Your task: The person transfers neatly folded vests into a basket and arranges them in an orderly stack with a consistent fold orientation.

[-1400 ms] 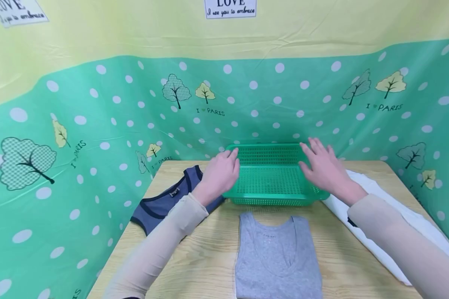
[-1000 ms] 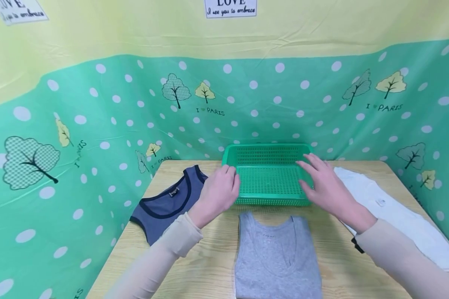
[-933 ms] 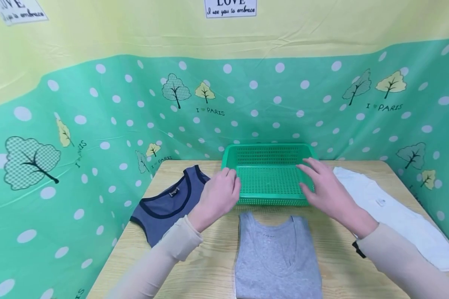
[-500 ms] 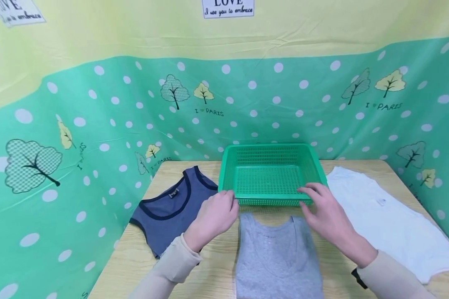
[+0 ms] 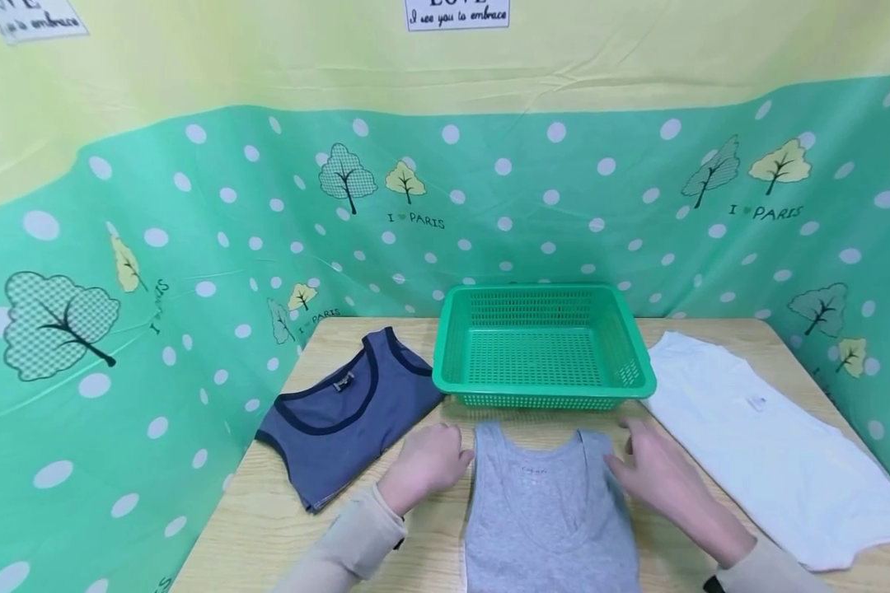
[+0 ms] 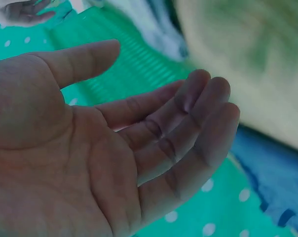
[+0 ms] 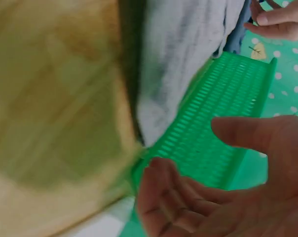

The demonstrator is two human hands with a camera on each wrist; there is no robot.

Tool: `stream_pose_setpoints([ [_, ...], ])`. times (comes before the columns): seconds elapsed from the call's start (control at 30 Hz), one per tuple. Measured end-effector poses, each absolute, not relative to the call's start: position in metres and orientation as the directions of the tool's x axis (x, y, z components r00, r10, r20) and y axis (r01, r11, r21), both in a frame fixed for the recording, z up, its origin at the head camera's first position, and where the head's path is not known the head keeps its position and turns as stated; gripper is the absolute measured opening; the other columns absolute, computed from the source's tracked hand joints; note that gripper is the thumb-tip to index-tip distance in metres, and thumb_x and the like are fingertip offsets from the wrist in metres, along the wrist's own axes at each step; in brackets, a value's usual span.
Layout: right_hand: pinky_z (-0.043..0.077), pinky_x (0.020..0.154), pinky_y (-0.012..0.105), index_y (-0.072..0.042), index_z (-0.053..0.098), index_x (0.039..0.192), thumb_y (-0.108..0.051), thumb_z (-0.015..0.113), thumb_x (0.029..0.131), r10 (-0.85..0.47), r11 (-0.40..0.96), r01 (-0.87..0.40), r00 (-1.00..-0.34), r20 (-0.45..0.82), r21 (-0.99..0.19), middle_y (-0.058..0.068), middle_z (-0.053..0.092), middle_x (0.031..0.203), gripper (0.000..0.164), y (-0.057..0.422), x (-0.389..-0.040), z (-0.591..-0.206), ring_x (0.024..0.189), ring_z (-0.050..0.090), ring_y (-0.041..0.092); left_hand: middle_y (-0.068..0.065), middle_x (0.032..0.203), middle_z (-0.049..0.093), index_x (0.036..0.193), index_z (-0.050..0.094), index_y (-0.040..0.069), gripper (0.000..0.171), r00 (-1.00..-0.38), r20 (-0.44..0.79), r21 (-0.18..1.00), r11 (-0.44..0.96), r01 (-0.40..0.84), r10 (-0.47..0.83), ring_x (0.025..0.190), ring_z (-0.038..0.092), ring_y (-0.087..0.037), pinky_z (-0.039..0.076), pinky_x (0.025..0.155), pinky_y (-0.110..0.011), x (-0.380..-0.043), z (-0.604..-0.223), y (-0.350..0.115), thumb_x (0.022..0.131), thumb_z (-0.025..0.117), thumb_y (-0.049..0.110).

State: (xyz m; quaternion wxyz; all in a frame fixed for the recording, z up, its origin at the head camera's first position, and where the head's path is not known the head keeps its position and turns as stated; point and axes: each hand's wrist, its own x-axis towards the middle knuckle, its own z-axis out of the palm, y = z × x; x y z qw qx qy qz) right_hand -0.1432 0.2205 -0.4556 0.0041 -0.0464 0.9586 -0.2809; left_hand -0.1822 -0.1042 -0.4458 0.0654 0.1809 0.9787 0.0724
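A folded grey tank top lies at the front middle of the table, neckline toward the green basket. Just off its left shoulder is my left hand, palm inward, fingers loosely bent with nothing in them. On the other side my right hand is at the shirt's right shoulder, thumb close to the edge. In the left wrist view the left fingers are relaxed and hold nothing. The right wrist view has the right thumb apart from the curved fingers, no cloth between them.
The green plastic basket stands behind the grey top, nothing in it. A dark blue tank top with black trim lies at the left, a white shirt at the right. Polka-dot cloth hangs around the wooden table.
Both hands have drawn back from the basket's sides toward me, down to the grey tank top's shoulders. The basket and the clothes have stayed where they were.
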Motion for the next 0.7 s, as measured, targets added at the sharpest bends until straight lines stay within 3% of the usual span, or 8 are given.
stream_pose_setpoints([
  [0.13,0.052,0.061,0.04,0.026,0.046,0.132,-0.026,0.069,0.1,-0.078,0.838,0.025,-0.983,-0.165,-0.546,0.012,0.063,0.088,0.066,0.23,-0.142,-0.467,0.072,0.059,0.021,-0.008,0.076,0.063,0.066,0.058,0.013,0.042,-0.92,-0.176,0.203,0.927,0.315,0.351,0.067,0.06,-0.023,0.053,0.062,-0.045,-0.181,-0.454,-0.103,0.101,0.067,0.033],
  [0.2,0.051,0.062,0.039,0.026,0.052,0.121,-0.028,0.068,0.102,-0.086,0.833,0.041,-0.976,-0.202,-0.551,0.011,0.06,0.083,0.059,0.233,-0.141,-0.473,0.07,0.056,0.021,-0.006,0.072,0.059,0.064,0.055,0.014,0.044,-0.917,-0.2,0.214,0.929,0.304,0.346,0.063,0.055,-0.02,0.05,0.06,-0.043,-0.18,-0.457,-0.102,0.102,0.066,0.034],
  [0.37,0.044,0.057,0.034,0.006,0.059,0.087,-0.025,0.071,0.099,-0.095,0.819,0.043,-0.973,-0.209,-0.572,0.006,0.052,0.073,0.035,0.234,-0.14,-0.484,0.063,0.049,0.019,-0.005,0.07,0.056,0.062,0.052,0.015,0.049,-0.913,-0.221,0.235,0.928,0.29,0.342,0.058,0.051,-0.019,0.047,0.056,-0.042,-0.178,-0.464,-0.099,0.102,0.066,0.037],
  [0.47,0.035,0.051,0.028,-0.007,0.051,0.073,-0.022,0.073,0.098,-0.086,0.819,0.045,-0.976,-0.199,-0.572,0.001,0.045,0.064,0.036,0.232,-0.138,-0.487,0.055,0.041,0.015,-0.006,0.073,0.058,0.061,0.052,0.015,0.049,-0.911,-0.225,0.234,0.927,0.293,0.345,0.06,0.052,-0.02,0.049,0.058,-0.043,-0.178,-0.467,-0.097,0.103,0.066,0.039],
  [0.57,0.033,0.049,0.026,-0.012,0.048,0.067,-0.021,0.074,0.097,-0.081,0.817,0.05,-0.976,-0.201,-0.574,-0.002,0.044,0.059,0.04,0.229,-0.137,-0.489,0.052,0.039,0.012,-0.006,0.073,0.059,0.061,0.053,0.015,0.05,-0.905,-0.233,0.237,0.923,0.302,0.356,0.06,0.052,-0.02,0.049,0.057,-0.042,-0.177,-0.468,-0.094,0.104,0.064,0.039],
  [0.7,0.041,0.056,0.032,-0.009,0.054,0.075,-0.02,0.073,0.097,-0.098,0.808,0.044,-0.973,-0.207,-0.587,0.001,0.051,0.068,0.031,0.226,-0.136,-0.489,0.06,0.048,0.017,-0.004,0.071,0.057,0.063,0.054,0.016,0.047,-0.894,-0.253,0.25,0.918,0.309,0.37,0.058,0.051,-0.019,0.046,0.056,-0.04,-0.175,-0.468,-0.09,0.104,0.063,0.038],
])
